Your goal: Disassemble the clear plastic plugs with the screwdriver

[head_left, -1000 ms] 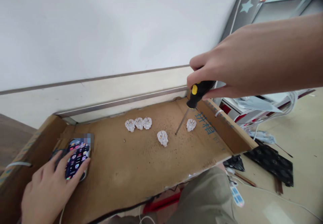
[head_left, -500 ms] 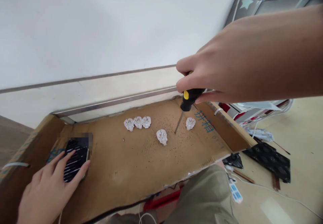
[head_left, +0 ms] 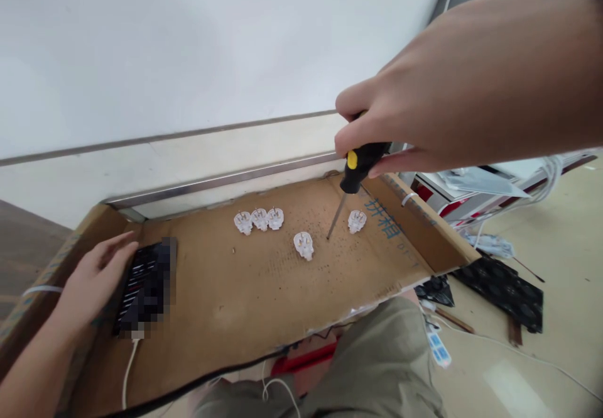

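Note:
My right hand (head_left: 391, 122) grips a black and yellow screwdriver (head_left: 351, 179), its tip pointing down at the cardboard. White three-pin plug parts lie on the cardboard: one (head_left: 304, 246) left of the tip, one (head_left: 357, 221) to its right, and a row of three (head_left: 259, 219) further left. A tiny metal piece (head_left: 233, 251) lies below that row. At the left, my left hand (head_left: 101, 273) rests at the left edge of a dark phone (head_left: 141, 280), fingers partly curled; whether it grips the phone is unclear.
The cardboard tray (head_left: 226, 317) has raised sides, and a white wall (head_left: 188, 47) stands behind it. A white cable (head_left: 126, 374) runs from the phone. My knee (head_left: 386, 355) is below the front edge. Black items (head_left: 504, 292) and a power strip (head_left: 439, 346) lie on the floor.
My left hand has moved off the phone's screen to its left edge, uncovering more of the phone and its cable. The screwdriver stays in my right hand, tip at about the same spot.

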`<state>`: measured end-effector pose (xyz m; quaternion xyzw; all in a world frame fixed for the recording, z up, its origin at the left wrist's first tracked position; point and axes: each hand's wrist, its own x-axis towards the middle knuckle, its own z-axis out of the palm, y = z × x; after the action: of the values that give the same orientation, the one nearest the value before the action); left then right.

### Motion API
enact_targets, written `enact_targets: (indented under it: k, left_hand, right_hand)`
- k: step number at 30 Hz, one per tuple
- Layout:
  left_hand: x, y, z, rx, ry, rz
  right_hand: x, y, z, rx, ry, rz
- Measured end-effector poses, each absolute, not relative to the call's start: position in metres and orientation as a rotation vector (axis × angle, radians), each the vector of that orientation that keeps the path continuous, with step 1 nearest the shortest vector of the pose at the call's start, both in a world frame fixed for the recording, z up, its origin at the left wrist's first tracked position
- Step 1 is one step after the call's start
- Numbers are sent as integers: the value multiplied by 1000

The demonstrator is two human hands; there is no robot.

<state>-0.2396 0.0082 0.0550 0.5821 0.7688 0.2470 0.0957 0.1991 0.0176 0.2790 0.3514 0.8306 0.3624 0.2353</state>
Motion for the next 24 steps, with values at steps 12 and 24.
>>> enact_targets:
  k: [12,24]
  left_hand:
    - [-246,17,45,1736,2293,418]
    - [-276,23,20,2231,2190,290]
  right_hand:
    - [204,14,281,623,2475,977]
    - [205,18,282,815,2365,1017]
